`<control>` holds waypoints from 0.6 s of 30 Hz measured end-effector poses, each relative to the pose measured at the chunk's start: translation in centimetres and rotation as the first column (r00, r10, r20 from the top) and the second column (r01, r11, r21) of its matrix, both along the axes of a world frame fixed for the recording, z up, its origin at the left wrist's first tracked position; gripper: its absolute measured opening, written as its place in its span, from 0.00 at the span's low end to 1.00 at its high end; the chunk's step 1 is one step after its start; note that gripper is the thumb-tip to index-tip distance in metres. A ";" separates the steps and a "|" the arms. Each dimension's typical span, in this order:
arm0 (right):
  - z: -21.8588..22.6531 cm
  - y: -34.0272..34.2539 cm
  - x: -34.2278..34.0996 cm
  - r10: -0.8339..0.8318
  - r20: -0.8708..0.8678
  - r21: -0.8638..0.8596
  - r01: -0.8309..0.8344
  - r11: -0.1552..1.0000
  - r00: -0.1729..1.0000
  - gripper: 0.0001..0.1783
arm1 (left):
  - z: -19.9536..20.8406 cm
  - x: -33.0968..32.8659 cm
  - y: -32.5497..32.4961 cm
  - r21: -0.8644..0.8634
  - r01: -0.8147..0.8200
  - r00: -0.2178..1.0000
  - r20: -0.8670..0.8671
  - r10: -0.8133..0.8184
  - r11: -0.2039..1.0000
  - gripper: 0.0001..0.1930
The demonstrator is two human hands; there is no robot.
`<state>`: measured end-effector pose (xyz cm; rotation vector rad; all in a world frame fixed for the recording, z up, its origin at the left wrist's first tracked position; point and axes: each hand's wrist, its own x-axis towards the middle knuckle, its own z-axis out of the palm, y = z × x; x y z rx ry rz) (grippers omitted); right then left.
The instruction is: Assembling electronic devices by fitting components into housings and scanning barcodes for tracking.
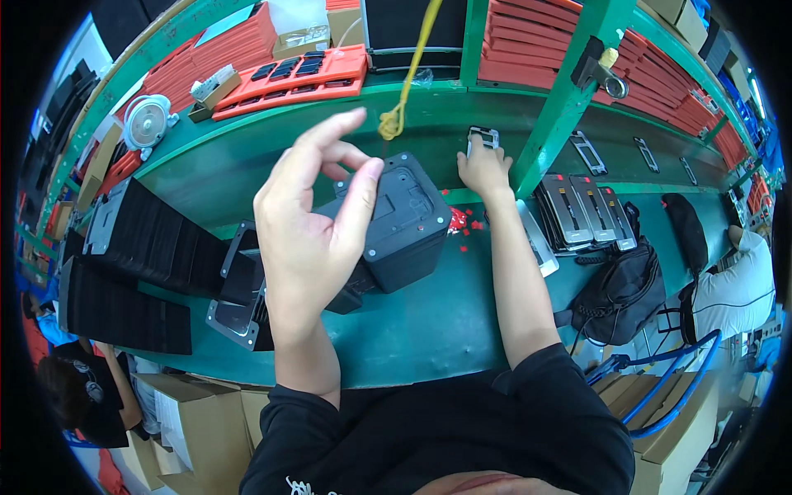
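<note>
My left hand (309, 210) is raised over the bench, its thumb and forefinger apart with nothing visible between them. Close to its thumb stands a dark block-shaped fixture (404, 216) with a recessed phone-shaped top and screws at the corners. A knotted yellow cord (394, 122) hangs just above the fixture. My right hand (485, 172) reaches out to the green back board, fingers closed on a small phone frame (483, 134) with a light rim. Part of its grip is hidden behind the hand. Small red pieces (459, 221) are scattered between the fixture and my right forearm.
Tall stacks of black plates (153, 239) stand at the left. Right of a green post (569, 99) are grey phone-shaped parts (577, 213), a black bag (619, 289) and similar frames (588, 153). A red tray (297, 81) lies on the shelf; people sit at both sides.
</note>
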<state>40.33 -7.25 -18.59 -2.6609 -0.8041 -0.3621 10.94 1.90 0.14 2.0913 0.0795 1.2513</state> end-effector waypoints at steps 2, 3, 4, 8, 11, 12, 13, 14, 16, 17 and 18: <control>-0.4 0.9 -0.4 -0.089 0.018 -0.131 0.090 0.987 0.996 0.23 | -0.1 -0.1 0.8 0.029 -0.087 0.996 0.039 0.086 0.996 0.20; -0.6 1.5 -0.5 -0.044 -0.049 -0.055 0.042 0.998 0.998 0.23 | -0.1 -0.2 1.2 0.042 -0.132 0.990 0.060 0.129 0.990 0.22; -0.8 1.8 -0.8 0.005 -0.114 0.023 -0.003 1.000 0.994 0.23 | 0.0 -0.4 1.5 0.040 -0.134 0.990 0.059 0.132 0.990 0.22; -1.8 2.4 -0.3 0.119 -0.143 0.173 -0.094 0.980 0.982 0.21 | 0.7 -2.2 2.4 0.030 -0.188 0.979 0.083 0.185 0.982 0.22; -2.4 3.5 0.3 0.148 -0.064 0.160 -0.136 0.978 0.987 0.19 | 1.3 -4.8 3.6 -0.027 -0.177 0.975 -0.140 0.171 0.984 0.20; -2.7 3.6 0.5 0.133 -0.004 0.103 -0.132 0.986 0.991 0.18 | 1.2 -5.8 4.2 -0.024 -0.191 0.972 -0.141 0.186 0.981 0.20; -2.9 3.8 0.7 0.121 0.057 0.048 -0.124 0.991 0.991 0.17 | 1.0 -6.8 4.9 -0.009 -0.190 0.953 -0.242 0.182 0.982 0.19; -2.7 4.2 0.5 0.136 0.054 0.050 -0.139 0.989 0.989 0.17 | 0.7 -7.9 5.8 0.005 -0.187 0.922 -0.343 0.177 0.982 0.19; -1.9 4.6 0.0 0.123 0.091 -0.054 -0.118 0.992 0.988 0.16 | 0.2 -9.3 7.1 0.019 -0.199 0.876 -0.445 0.186 0.980 0.18; -1.6 4.8 -0.2 0.118 0.111 -0.105 -0.107 0.989 0.987 0.15 | 0.0 -9.6 7.9 -0.079 -0.232 0.840 -0.518 0.158 0.970 0.18; -1.5 5.0 -0.2 0.133 0.106 -0.104 -0.122 0.987 0.985 0.15 | -0.3 -9.8 8.7 -0.174 -0.270 0.803 -0.584 0.121 0.947 0.17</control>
